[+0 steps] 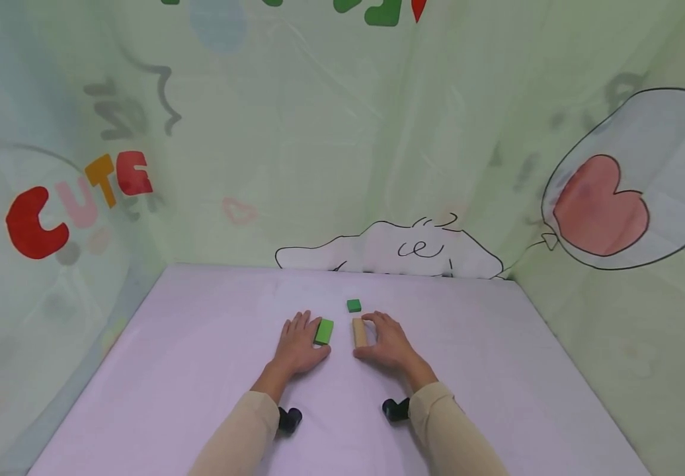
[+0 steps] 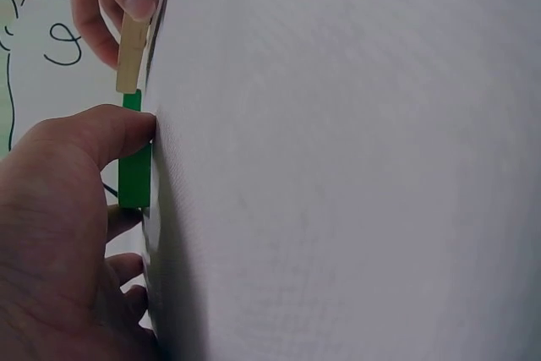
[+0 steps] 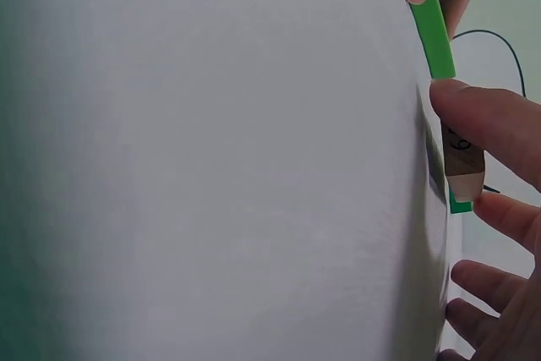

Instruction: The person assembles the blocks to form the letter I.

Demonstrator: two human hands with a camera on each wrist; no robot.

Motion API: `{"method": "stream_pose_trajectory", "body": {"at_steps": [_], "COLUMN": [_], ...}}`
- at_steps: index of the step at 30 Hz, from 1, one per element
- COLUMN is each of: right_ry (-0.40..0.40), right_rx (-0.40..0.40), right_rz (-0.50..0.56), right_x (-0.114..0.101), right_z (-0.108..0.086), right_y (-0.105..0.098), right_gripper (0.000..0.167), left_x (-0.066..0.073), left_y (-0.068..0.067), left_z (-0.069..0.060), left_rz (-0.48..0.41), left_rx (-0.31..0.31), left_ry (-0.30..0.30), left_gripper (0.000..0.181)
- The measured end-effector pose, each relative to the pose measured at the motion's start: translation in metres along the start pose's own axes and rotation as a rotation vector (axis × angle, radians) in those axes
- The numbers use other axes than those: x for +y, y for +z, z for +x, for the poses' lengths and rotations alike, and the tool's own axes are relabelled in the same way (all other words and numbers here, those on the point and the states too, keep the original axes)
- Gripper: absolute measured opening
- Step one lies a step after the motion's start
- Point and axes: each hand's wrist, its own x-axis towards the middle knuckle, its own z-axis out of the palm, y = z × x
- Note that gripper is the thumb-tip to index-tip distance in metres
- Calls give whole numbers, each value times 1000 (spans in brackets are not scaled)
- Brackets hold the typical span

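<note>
A light green rectangular block lies on the table, with my left hand around it. The thumb is at its near end and the index finger at its far left side. My right hand holds a plain wooden block between thumb and index finger, one at each end. Dark markings show on the wooden block in the right wrist view, where the thumb hides part of it. Between the two blocks is a narrow gap. A small darker green block sits just beyond them, apart from both hands.
A pale lilac cloth covers the table. Printed fabric hangs at the back and both sides, with letters, a balloon and line drawings on it. Black wrist devices sit beneath both forearms.
</note>
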Motion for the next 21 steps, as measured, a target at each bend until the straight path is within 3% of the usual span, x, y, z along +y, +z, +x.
{"method": "stream_pose_trajectory", "body": {"at_steps": [21], "right_ry": [-15], "right_rx": [8], "right_rz": [50], "right_x": [-3], "right_z": [-20], "right_y": [5], "right_gripper": [81], "left_x": [0], "left_y": [3], "left_z": [1], "left_rz": [25], "left_rx": [9], "left_ry": [-7], "left_gripper": [71]}}
